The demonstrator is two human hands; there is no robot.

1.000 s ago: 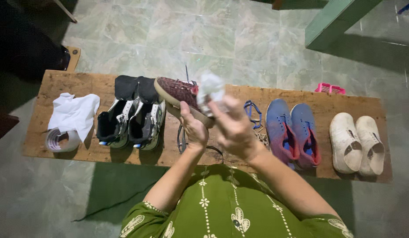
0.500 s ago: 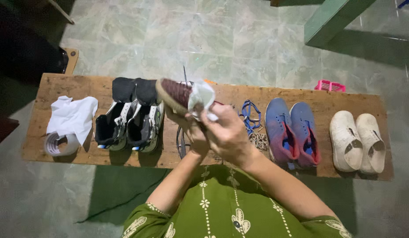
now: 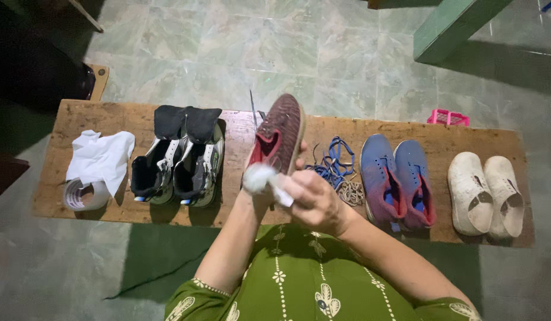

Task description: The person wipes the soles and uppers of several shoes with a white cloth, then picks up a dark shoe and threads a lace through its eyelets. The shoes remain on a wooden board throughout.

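Note:
A maroon knit shoe [image 3: 282, 131] with a red lining is held up over the wooden board, toe pointing away. My left hand [image 3: 259, 199] grips it from beneath at the heel and is mostly hidden behind the shoe and my right hand. My right hand [image 3: 312, 199] pinches a crumpled white tissue [image 3: 260, 178] against the shoe's heel opening.
A wooden board [image 3: 340, 128] on the tiled floor carries a roll of white paper [image 3: 88, 190] with loose tissue, black-and-white high-top shoes [image 3: 177, 157], blue laces [image 3: 335, 163], blue-and-pink sneakers [image 3: 397, 178] and white slip-ons [image 3: 486, 193]. A pink basket [image 3: 447, 117] lies behind.
The shoe has turned from lying sideways to pointing away with its opening toward me. The tissue has come down from beside the toe to the heel opening.

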